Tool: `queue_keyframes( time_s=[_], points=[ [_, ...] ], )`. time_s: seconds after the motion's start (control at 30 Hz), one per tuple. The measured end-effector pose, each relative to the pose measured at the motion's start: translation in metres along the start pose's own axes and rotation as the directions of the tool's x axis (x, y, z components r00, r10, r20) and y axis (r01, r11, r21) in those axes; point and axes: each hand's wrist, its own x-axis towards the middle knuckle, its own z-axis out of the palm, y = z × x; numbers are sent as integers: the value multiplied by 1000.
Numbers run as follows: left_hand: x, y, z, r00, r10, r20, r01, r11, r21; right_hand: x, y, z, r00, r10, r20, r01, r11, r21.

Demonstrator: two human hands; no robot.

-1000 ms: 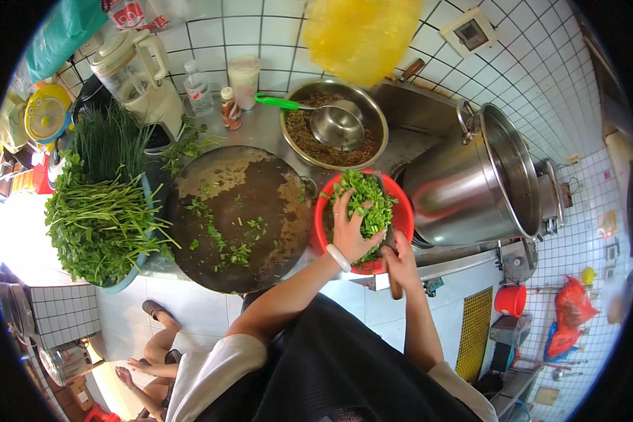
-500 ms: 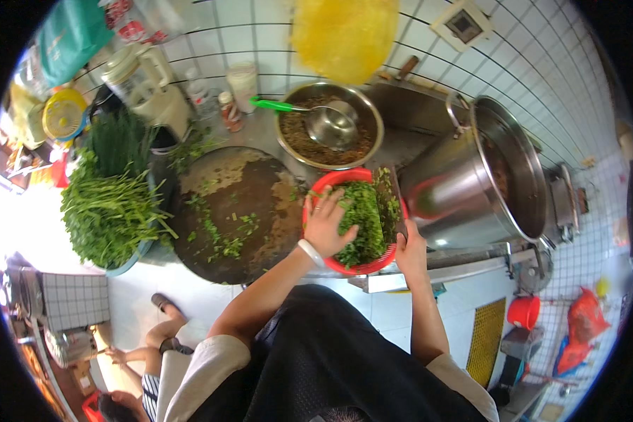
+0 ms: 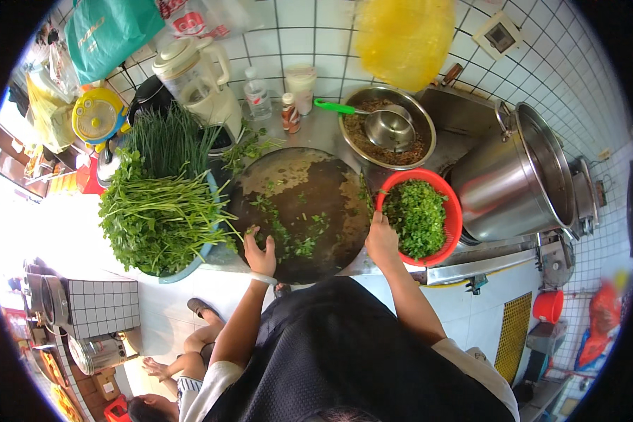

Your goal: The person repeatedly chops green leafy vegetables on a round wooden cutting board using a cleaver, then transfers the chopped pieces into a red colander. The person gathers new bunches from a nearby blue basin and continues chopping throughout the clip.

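Observation:
My right hand (image 3: 382, 240) is closed around the handle of a cleaver (image 3: 366, 197), turned nearly edge-on at the right side of the round chopping board (image 3: 302, 257), with green bits clinging to it. Chopped green herbs (image 3: 416, 218) fill a red plastic basket (image 3: 455, 211) just right of that hand. At the board's left edge, my left hand (image 3: 260, 257) has its fingers apart and holds nothing. Scattered green scraps (image 3: 304, 246) lie on the wet, dark board. Left of it, a large bunch of leafy, long-stemmed greens (image 3: 162, 218) rests in a blue tub (image 3: 183, 276).
Behind the basket, a steel bowl (image 3: 352, 149) of brown food holds a green-handled ladle (image 3: 389, 130). A tall steel pot (image 3: 492, 193) stands at right. A blender (image 3: 197, 74), bottle (image 3: 257, 95) and shaker (image 3: 290, 114) line the wall. Another person (image 3: 155, 406) sits lower left.
My left hand has left the herbs in the basket and moved left to the board's edge. The cleaver, in my right hand, has come out of the basket to the board. The view has shifted left.

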Motion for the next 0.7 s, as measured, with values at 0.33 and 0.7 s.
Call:
queue_keyframes(
  time_s=[0.33, 0.7],
  points=[
    [72, -46, 20, 938, 152, 312, -186, 979, 80, -79, -92, 51, 973, -219, 67, 206, 966, 159],
    [50, -31, 21, 746, 358, 561, -269, 933, -239, -141, -17, 98, 864, 316, 392, -464, 198, 863]
  ],
)
